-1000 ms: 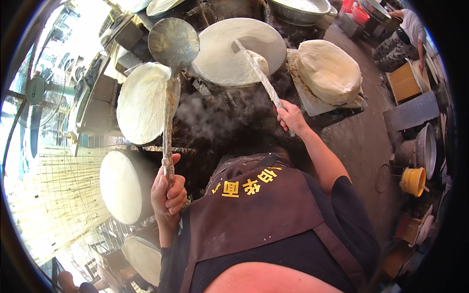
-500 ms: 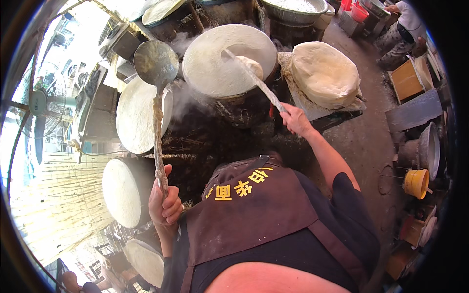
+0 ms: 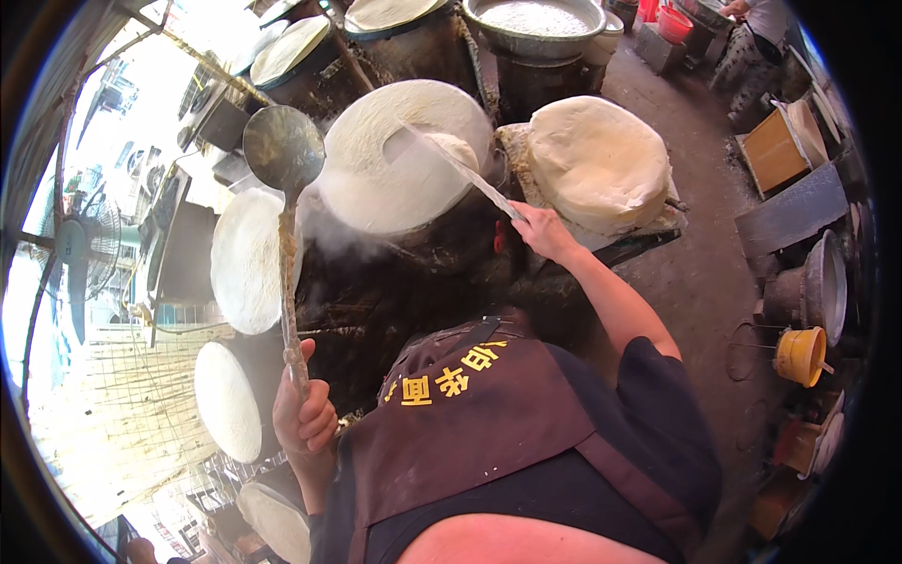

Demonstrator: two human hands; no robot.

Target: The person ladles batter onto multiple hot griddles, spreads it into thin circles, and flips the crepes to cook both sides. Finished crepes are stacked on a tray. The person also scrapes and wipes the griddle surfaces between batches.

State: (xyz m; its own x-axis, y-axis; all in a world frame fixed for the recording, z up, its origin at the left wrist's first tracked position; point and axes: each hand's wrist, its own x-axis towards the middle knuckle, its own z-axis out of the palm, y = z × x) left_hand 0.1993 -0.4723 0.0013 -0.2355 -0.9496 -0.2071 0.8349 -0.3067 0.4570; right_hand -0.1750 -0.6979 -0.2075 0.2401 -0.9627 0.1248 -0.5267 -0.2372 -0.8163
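Left hand (image 3: 305, 418): fingers wrapped closed around a handle. Held: long-handled ladle with a round, dull-grey metal bowl (image 3: 284, 146), upper handle crusted pale, bowl raised beyond the hand.

Right hand (image 3: 545, 232): fingers curled closed around the near end of a long, narrow, white-coated stick (image 3: 470, 177). Stick slants away leftward, far end over a broad, round, white-coated griddle (image 3: 371, 193); whether the tip touches cannot be told.

On the griddle, along the stick: one pale, rounded, doughy lump (image 3: 457, 150).

Just beyond and right of the right hand: thick stack of round, cream-coloured sheets (image 3: 601, 164).

Beyond the left hand, partly behind the ladle handle: one round white disc (image 3: 244, 258). Left of that hand: another, pale and oval-looking (image 3: 227, 402).
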